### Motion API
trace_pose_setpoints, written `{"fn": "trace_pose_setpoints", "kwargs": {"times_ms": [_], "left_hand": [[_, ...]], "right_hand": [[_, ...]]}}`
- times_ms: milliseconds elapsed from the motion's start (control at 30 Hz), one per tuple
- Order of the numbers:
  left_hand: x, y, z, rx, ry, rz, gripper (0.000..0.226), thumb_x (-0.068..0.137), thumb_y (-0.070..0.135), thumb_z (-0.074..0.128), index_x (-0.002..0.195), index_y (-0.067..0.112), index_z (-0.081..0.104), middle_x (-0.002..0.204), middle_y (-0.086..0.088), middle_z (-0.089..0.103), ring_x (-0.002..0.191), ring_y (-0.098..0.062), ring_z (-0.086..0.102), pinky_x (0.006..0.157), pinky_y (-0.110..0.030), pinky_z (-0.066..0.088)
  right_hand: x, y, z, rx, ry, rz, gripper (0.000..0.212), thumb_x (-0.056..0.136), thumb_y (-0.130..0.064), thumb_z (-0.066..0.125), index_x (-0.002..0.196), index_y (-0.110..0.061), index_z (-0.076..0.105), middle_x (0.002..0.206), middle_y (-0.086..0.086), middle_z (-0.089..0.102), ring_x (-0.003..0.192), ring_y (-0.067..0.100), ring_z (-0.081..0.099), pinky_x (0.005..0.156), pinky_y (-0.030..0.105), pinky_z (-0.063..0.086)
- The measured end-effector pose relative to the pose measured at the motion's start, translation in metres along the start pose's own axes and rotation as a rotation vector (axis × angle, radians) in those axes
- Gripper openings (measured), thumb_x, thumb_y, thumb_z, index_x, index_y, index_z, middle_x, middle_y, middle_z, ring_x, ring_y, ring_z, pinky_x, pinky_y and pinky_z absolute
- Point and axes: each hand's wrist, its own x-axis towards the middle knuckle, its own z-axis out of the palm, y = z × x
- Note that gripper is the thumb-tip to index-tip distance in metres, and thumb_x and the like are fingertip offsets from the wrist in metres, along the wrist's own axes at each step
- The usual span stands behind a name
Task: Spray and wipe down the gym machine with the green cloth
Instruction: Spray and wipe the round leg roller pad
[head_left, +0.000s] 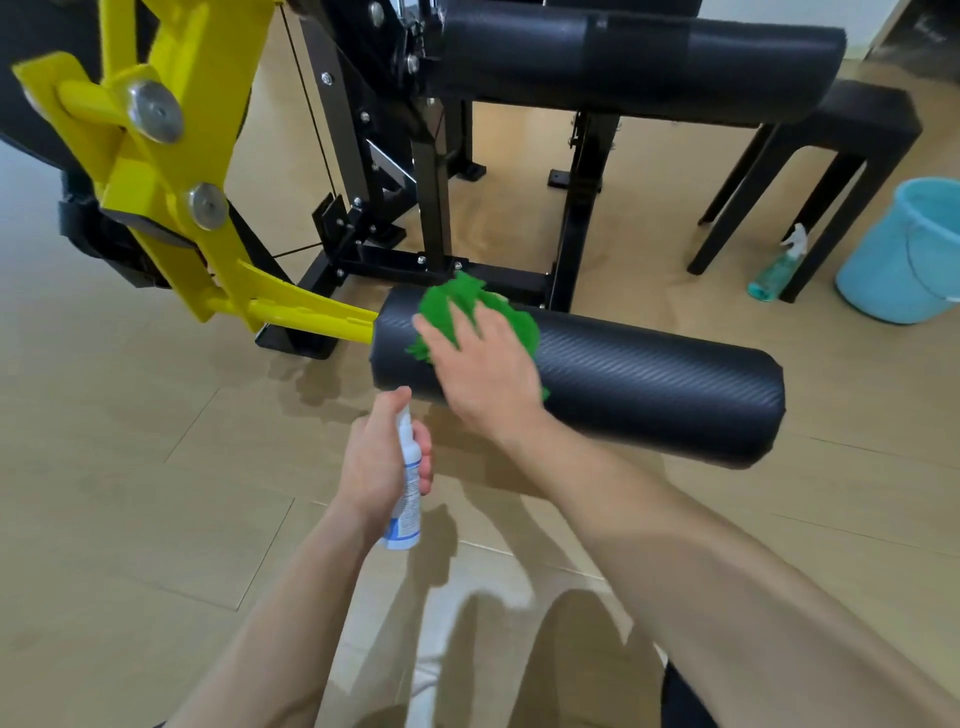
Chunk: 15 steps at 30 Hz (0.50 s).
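**Desk:** How far along is the cleaning?

**Photographer:** Midway, by my reading. Left to right: the yellow arm (171, 171) of the gym machine (426, 156) shows no cloth on it. The left hand (382, 457) is wrapped closed around a small white spray bottle (408, 493), nozzle toward the lower roller pad (623, 384). The right hand (483, 364) lies flat, fingers spread, pressing the green cloth (467, 306) onto that pad's left end. The pad's right end and the upper roller pad (639, 62) look still to do.

**Desk:** Counts?

**Photographer:** One cloth, two roller pads, two spray bottles: one held, and one green bottle (779, 265) standing on the floor beside a black stool (831, 156). One blue bucket (909, 249), far right.
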Motion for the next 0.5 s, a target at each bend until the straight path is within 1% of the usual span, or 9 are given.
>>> {"fn": "trace_pose_setpoints", "kwargs": {"times_ms": [33, 67, 133, 200, 267, 333, 400, 433, 500], "left_hand": [[0.001, 0.003, -0.006, -0.018, 0.013, -0.007, 0.055, 0.088, 0.052, 0.051, 0.053, 0.01, 0.048, 0.053, -0.012, 0.042, 0.045, -0.022, 0.036, 0.049, -0.029, 0.033], [0.001, 0.005, -0.01, -0.03, 0.026, -0.011, 0.055, 0.089, 0.051, 0.051, 0.053, 0.01, 0.048, 0.053, -0.012, 0.042, 0.044, -0.023, 0.036, 0.049, -0.029, 0.032], [0.004, 0.008, -0.015, -0.036, 0.037, -0.006, 0.059, 0.097, 0.047, 0.049, 0.052, 0.01, 0.048, 0.051, -0.012, 0.042, 0.044, -0.023, 0.036, 0.049, -0.029, 0.033], [0.005, 0.011, -0.017, -0.037, 0.037, 0.003, 0.06, 0.1, 0.045, 0.047, 0.05, 0.011, 0.05, 0.05, -0.012, 0.043, 0.044, -0.023, 0.037, 0.049, -0.03, 0.034], [0.006, 0.011, -0.02, -0.03, 0.03, 0.01, 0.061, 0.1, 0.044, 0.046, 0.05, 0.011, 0.05, 0.049, -0.013, 0.044, 0.043, -0.023, 0.038, 0.049, -0.029, 0.034], [0.007, 0.012, -0.023, -0.029, 0.023, 0.002, 0.062, 0.1, 0.045, 0.045, 0.049, 0.011, 0.05, 0.049, -0.013, 0.044, 0.043, -0.024, 0.038, 0.048, -0.029, 0.035], [0.008, 0.013, -0.026, -0.04, 0.018, -0.005, 0.063, 0.101, 0.046, 0.045, 0.049, 0.011, 0.05, 0.049, -0.013, 0.044, 0.043, -0.024, 0.038, 0.048, -0.028, 0.035], [0.009, 0.013, -0.027, -0.04, 0.02, -0.005, 0.063, 0.101, 0.047, 0.045, 0.049, 0.011, 0.05, 0.049, -0.013, 0.044, 0.043, -0.024, 0.038, 0.048, -0.028, 0.036], [0.01, 0.014, -0.031, -0.05, 0.035, -0.004, 0.062, 0.101, 0.047, 0.045, 0.05, 0.011, 0.049, 0.049, -0.012, 0.043, 0.043, -0.024, 0.038, 0.048, -0.028, 0.036]], "right_hand": [[0.009, -0.014, 0.002, -0.01, -0.049, -0.034, 0.057, 0.1, -0.022, 0.048, 0.155, -0.027, 0.037, 0.156, 0.017, 0.043, 0.14, 0.045, 0.039, 0.119, 0.05, 0.026], [0.013, -0.02, 0.003, -0.026, -0.074, -0.067, 0.057, 0.101, -0.023, 0.046, 0.156, -0.029, 0.034, 0.159, 0.015, 0.039, 0.143, 0.044, 0.035, 0.12, 0.05, 0.023], [0.005, -0.008, 0.003, -0.06, -0.055, -0.094, 0.057, 0.1, -0.028, 0.052, 0.155, -0.032, 0.038, 0.158, 0.014, 0.041, 0.139, 0.045, 0.04, 0.118, 0.052, 0.025], [-0.022, 0.022, 0.0, -0.088, -0.025, -0.089, 0.056, 0.098, -0.034, 0.058, 0.152, -0.035, 0.043, 0.155, 0.016, 0.045, 0.133, 0.046, 0.047, 0.116, 0.053, 0.03], [-0.059, 0.059, -0.006, -0.135, 0.017, -0.064, 0.054, 0.1, -0.04, 0.056, 0.152, -0.034, 0.044, 0.152, 0.018, 0.047, 0.129, 0.046, 0.051, 0.115, 0.054, 0.033], [-0.087, 0.08, -0.014, -0.165, 0.054, -0.014, 0.051, 0.102, -0.04, 0.052, 0.152, -0.03, 0.044, 0.145, 0.022, 0.052, 0.122, 0.046, 0.053, 0.114, 0.055, 0.035], [-0.084, 0.075, -0.015, -0.178, 0.085, 0.051, 0.05, 0.103, -0.037, 0.049, 0.152, -0.026, 0.045, 0.133, 0.023, 0.059, 0.116, 0.047, 0.054, 0.112, 0.056, 0.036], [-0.073, 0.064, -0.011, -0.174, 0.081, 0.063, 0.051, 0.103, -0.036, 0.05, 0.152, -0.025, 0.045, 0.13, 0.023, 0.061, 0.116, 0.048, 0.054, 0.112, 0.057, 0.036], [-0.042, 0.031, 0.001, -0.178, 0.046, 0.009, 0.053, 0.101, -0.034, 0.054, 0.152, -0.022, 0.045, 0.135, 0.022, 0.059, 0.12, 0.049, 0.053, 0.112, 0.057, 0.036]]}}
